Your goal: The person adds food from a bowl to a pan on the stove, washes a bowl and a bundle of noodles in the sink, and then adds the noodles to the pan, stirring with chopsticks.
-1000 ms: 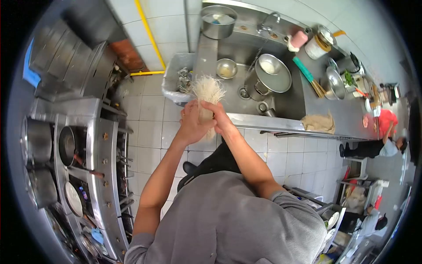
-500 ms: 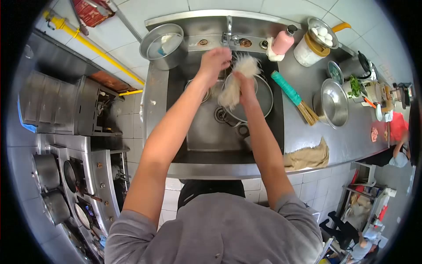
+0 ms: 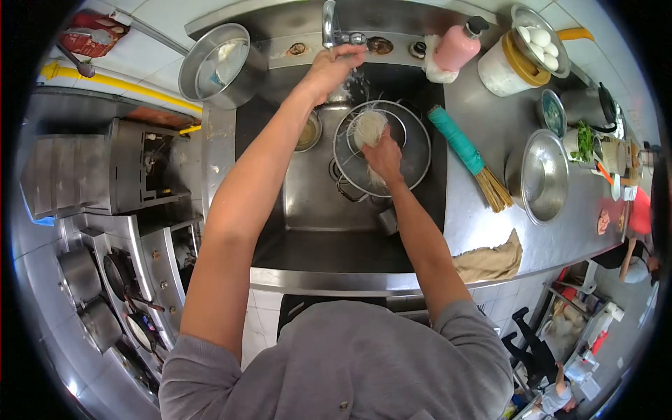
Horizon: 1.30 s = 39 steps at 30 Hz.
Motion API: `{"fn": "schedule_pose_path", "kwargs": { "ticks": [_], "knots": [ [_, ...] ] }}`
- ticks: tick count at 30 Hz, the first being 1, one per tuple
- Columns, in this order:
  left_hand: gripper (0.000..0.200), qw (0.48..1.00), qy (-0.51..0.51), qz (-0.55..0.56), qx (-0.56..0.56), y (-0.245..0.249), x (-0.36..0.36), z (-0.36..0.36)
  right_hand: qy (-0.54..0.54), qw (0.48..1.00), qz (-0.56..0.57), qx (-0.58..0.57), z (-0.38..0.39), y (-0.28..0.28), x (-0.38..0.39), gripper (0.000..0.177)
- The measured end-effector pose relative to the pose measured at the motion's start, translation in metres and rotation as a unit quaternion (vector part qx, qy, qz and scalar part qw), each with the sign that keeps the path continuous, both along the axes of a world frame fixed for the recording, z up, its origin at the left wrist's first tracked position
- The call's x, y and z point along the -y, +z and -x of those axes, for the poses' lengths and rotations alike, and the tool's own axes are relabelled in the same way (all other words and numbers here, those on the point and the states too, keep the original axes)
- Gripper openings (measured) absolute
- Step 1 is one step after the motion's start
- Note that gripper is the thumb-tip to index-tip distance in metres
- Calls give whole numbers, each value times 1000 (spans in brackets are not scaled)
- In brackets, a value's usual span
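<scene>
My right hand [image 3: 384, 159] grips a bundle of thin white noodles [image 3: 369, 129], holding it low over a wide round pot [image 3: 422, 164] in the sink [image 3: 329, 210]. A few strands hang below the fingers. My left hand [image 3: 329, 73] is under the tap [image 3: 329, 24], its fingers stretched out to the right close beneath the spout. Water splashes down just right of that hand. Beside the pot, partly behind my left forearm, sits a small metal bowl [image 3: 309, 133].
A deep metal pot [image 3: 241, 77] stands at the sink's left corner. Along the right counter are a pink pump bottle [image 3: 456, 49], a teal-handled bamboo brush [image 3: 458, 143], a steel bowl [image 3: 546, 176] and a brown cloth [image 3: 490, 259]. Eggs [image 3: 537, 42] rest in a strainer. Other people are far right.
My right hand has lowered the noodles towards the pot. My left hand has reached up to the tap, its fingers straighter, and water now splashes below. The view has shifted forward.
</scene>
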<state>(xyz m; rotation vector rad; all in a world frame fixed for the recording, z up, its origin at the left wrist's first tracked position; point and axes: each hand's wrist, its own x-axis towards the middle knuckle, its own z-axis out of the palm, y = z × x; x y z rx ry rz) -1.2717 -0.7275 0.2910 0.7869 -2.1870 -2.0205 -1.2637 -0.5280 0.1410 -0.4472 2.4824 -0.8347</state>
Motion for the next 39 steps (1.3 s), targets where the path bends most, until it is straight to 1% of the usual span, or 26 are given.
{"fn": "schedule_pose_path", "kwargs": {
  "ticks": [1, 2, 4, 5, 8, 9, 10, 12, 13, 14, 16, 18, 19, 20, 21, 22, 25, 27, 29, 30, 32, 33, 35, 37, 38, 39],
  "knots": [
    [42, 998, -57, 12, -7, -21, 14, 5, 10, 999, -23, -21, 3, -25, 0, 67],
    [45, 988, -46, 141, 34, -22, 11, 4, 4, 999, 35, -23, 4, -56, -3, 65],
    [52, 913, -21, 392, 111, -11, -2, 2, -9, 987, 155, -31, 8, -133, -7, 60],
    [56, 882, -72, 447, 131, 2, -8, -5, 32, 988, 129, -77, 7, -144, -11, 59],
    [57, 845, -133, 487, 175, 10, -4, -11, 186, 965, -30, -182, 4, -124, -24, 54],
    [56, 846, -122, 491, 166, 20, -5, -14, 233, 949, -78, -199, 7, -108, -25, 52],
    [53, 899, -85, 419, 93, 20, 2, -16, 275, 930, -118, -215, 11, -90, -23, 50],
    [47, 964, -8, 258, -60, 13, 18, -18, 337, 912, -188, -142, 25, -41, -7, 47],
    [31, 995, 51, 80, -28, 33, 8, -19, 369, 896, -236, -74, 33, -7, 7, 46],
    [25, 993, 75, -21, -84, 26, 5, -14, 371, 907, -189, -71, 41, 3, 13, 47],
    [15, 948, 120, -224, -194, 7, 3, -5, 373, 921, -95, -62, 52, 30, 23, 49],
    [13, 964, 124, -185, -146, 5, 0, -3, 352, 934, 57, -27, 58, 76, 39, 47],
    [13, 971, 126, -165, -121, 6, -1, -3, 329, 941, 81, 14, 69, 67, 56, 48],
    [15, 984, 125, -105, -73, 12, -2, -4, 305, 945, 105, 56, 78, 58, 71, 50],
    [17, 991, 123, -44, -24, 21, -4, -4, 255, 927, 235, 142, 73, 67, 80, 46],
    [19, 992, 121, 18, 27, 25, -4, -5, 198, 884, 359, 225, 65, 79, 90, 43],
    [16, 988, 111, 37, -104, 9, -1, -17, 27, 803, 503, 320, 48, 88, 126, 35],
    [13, 977, 119, 62, -167, -3, 3, -24, 15, 739, 550, 389, 52, 88, 140, 34],
    [8, 963, 144, 93, -206, -10, 4, -30, 126, 761, 563, 298, 61, 77, 155, 36],
    [8, 967, 160, 43, -192, -1, 2, -34, 238, 792, 539, 162, 73, 59, 160, 38],
    [8, 966, 191, -60, -166, 27, -7, -42, 359, 825, 433, -49, 92, 41, 173, 42],
    [14, 952, 252, -3, -174, 24, -3, -43, 371, 845, 366, -119, 96, 48, 179, 43],
    [27, 906, 366, 109, -184, 11, 6, -47, 364, 892, 216, -160, 101, 56, 183, 50],
    [41, 896, 431, -36, -106, -20, 11, -53, 323, 939, 54, -104, 94, 115, 178, 60],
    [48, 880, 458, -109, -65, -27, 13, -54, 315, 943, 69, -78, 97, 127, 179, 60],
    [61, 898, 390, -205, -4, -3, -2, -64, 307, 947, 84, -52, 100, 134, 181, 60]
  ]
}}
